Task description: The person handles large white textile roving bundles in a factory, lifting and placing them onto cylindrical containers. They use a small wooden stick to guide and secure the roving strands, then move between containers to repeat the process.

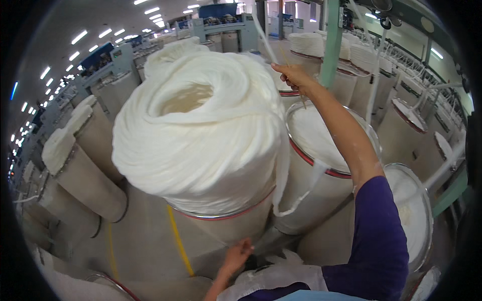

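Note:
A tall, overflowing coil of white cotton sliver (196, 135) rises from a beige can (226, 228) right in front of me. My right hand (293, 80) reaches out beyond it to the right, closed around a thin light-brown stick (303, 102). Under that arm stands a lower can (316, 200) with a red-banded metal rim and white sliver (314, 128) inside. One loose sliver strand (293, 206) droops between these two cans. My left hand (238, 255) is low, near the foot of the front can, its fingers curled; anything in them is hidden.
A green post (330, 45) stands beyond my right hand, with hanging sliver strands (264, 37) around it. More cans (93, 183) line the left, and others (404, 123) crowd the right. Yellow lines (179, 241) mark the grey floor. Machines (226, 32) stand at the back.

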Available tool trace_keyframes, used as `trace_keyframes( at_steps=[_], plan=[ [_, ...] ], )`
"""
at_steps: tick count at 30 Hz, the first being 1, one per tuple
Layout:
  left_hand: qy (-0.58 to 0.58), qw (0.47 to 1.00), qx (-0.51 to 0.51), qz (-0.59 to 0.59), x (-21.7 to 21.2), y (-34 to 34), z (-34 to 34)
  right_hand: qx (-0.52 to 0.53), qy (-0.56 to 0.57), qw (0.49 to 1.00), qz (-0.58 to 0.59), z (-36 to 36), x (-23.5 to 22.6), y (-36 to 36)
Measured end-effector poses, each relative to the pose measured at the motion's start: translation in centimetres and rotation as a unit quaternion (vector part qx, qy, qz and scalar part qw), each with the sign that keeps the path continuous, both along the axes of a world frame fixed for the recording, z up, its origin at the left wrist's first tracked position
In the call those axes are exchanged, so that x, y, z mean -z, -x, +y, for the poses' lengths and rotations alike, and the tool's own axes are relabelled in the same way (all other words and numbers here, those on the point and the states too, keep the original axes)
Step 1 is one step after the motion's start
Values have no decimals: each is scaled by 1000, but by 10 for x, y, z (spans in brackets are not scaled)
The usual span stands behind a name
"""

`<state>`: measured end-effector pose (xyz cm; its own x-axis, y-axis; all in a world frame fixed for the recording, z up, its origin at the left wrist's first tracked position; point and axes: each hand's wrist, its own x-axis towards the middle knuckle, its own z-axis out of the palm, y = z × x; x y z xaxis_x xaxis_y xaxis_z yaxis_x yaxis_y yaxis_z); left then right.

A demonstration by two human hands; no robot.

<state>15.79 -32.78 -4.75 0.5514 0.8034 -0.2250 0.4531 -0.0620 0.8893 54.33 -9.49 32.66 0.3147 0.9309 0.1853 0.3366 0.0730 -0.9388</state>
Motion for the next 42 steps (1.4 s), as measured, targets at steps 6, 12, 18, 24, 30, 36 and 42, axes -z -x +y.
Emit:
trace_keyframes(
  at_steps=[6, 12, 18, 24, 30, 36, 42],
  plan=[
    [65, 995, -33, 62, 26, 50, -58, 34, -74, 996, 20, 70, 1, 3],
    [49, 991, -102, 77, 55, 105, -59, 9, -178, 975, 130, 55, -63, 14],
    [-17, 994, -106, 24, 26, 87, -11, -163, -228, 949, 143, -46, -96, 59],
    [-69, 993, -91, 38, -16, 64, -8, -366, -104, 924, 25, -169, 13, 91],
    [-96, 971, -218, 23, -23, 64, -108, -547, -1, 597, -587, -276, 218, 161],
    [-11, 939, -335, 71, -22, 71, -259, -631, 28, 619, -467, -297, 250, 179],
    [-225, 810, -505, 194, -64, 109, -372, -639, 1, 694, -332, -347, 214, 275]
  ],
)
